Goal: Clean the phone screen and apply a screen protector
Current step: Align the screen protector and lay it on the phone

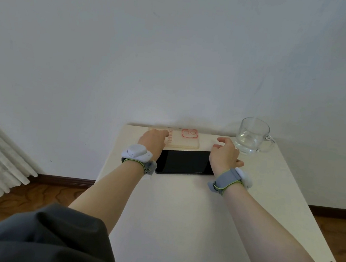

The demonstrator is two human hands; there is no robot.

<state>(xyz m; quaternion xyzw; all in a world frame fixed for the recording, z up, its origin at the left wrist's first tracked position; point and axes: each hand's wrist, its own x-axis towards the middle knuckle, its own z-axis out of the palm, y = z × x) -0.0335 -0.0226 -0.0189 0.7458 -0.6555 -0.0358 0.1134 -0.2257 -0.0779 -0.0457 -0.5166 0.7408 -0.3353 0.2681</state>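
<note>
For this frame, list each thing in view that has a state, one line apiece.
phone: flat on the table, screen up and dark, lengthwise across the view.
phone case: empty, lying flat beyond the phone.
glass mug: upright, some clear liquid at the bottom, handle to the right.
left hand: open, fingers on the case's left end.
right hand: loosely open at the phone's right end, holding nothing visible.
table: white.

Single head-worn view, forward and down over the table (178, 219), wall beyond.

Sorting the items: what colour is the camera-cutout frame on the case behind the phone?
Pinkish red, on a pale translucent case; the head view shows it.
</note>
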